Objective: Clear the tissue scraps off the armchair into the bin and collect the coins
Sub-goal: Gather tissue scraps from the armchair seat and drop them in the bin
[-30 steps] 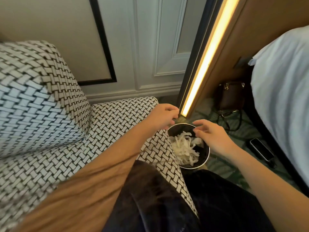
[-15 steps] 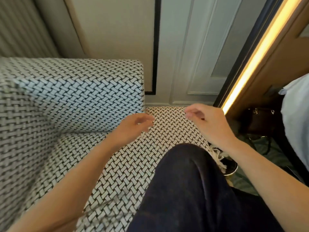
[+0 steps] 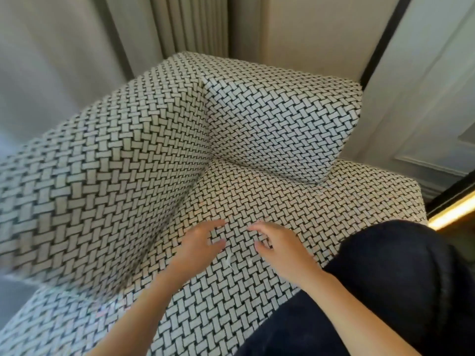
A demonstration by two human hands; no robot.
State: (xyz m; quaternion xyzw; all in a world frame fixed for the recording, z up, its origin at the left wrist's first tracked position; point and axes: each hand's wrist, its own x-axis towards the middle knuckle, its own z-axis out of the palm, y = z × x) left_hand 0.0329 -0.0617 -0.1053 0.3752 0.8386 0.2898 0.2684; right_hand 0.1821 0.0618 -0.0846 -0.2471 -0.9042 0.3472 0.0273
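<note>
The left hand (image 3: 198,244) and the right hand (image 3: 281,246) are held side by side low over the seat (image 3: 295,201) of the armchair (image 3: 270,119), with a narrow gap between them. Each grip is slack, the fingers are loosely spread and slightly bent, and nothing is held in either. A thin white scrap (image 3: 228,260) is seen lying on the seat just below that gap, near both thumbs and apparently touched by neither. A knee (image 3: 401,268) in dark cloth is seen at the seat's right front, and a curtain (image 3: 185,24) is hung behind the armchair.
</note>
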